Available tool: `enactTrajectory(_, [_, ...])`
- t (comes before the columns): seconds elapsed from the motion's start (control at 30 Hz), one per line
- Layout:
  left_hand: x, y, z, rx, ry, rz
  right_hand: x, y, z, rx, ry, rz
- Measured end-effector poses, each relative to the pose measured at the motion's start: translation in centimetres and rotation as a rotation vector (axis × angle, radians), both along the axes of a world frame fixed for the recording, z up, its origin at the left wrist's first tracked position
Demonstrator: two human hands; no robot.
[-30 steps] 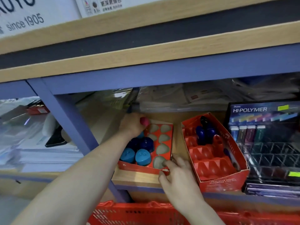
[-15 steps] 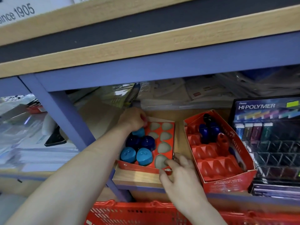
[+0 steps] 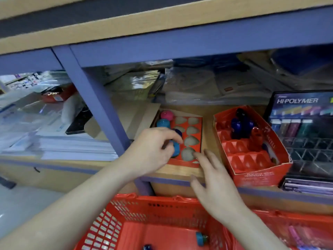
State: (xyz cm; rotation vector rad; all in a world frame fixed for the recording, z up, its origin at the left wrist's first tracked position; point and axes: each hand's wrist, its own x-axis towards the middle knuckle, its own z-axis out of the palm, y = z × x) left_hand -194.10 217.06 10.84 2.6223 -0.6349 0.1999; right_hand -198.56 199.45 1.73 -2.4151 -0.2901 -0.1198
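An orange tray (image 3: 194, 166) with egg-shaped hollows lies on the wooden shelf. A pink piece (image 3: 166, 115) sits in its back-left hollow, a teal one (image 3: 163, 123) just in front, and blue ones (image 3: 176, 150) nearer me. My left hand (image 3: 153, 150) hovers over the blue pieces with curled fingers; blur hides whether it grips one. My right hand (image 3: 214, 181) is spread flat, its fingertips at the tray's front right corner.
To the right stands a second orange box (image 3: 261, 175) holding dark blue pieces (image 3: 237, 127) and a red one (image 3: 257, 138). Further right is a black HI-POLYMER display (image 3: 302, 123). A purple shelf post (image 3: 97, 105) rises on the left. Below, a red basket (image 3: 144, 210) holds a teal piece (image 3: 201, 239).
My left hand left the pink piece in the back-left hollow and drew back toward the front. My right hand's fingers straightened off the tray's front edge. The view tilted down onto the basket.
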Motion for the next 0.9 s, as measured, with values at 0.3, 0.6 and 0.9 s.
enactTrajectory(0.3, [-10.9, 15.7, -13.9, 0.100, 0.497, 0.226, -7.6, 2.8, -9.3, -0.251, 0.274, 0.280])
enactTrajectory(0.6, [-14.3, 14.8, -34.0, 0.498, 0.861, 0.012, -13.1, 6.0, -25.7, -0.588, 0.955, 0.335])
enactTrajectory(0.9, [-13.7, 13.5, -39.6, 0.545, 0.819, 0.035, -14.5, 6.7, -30.5, -0.721, 0.890, 0.338])
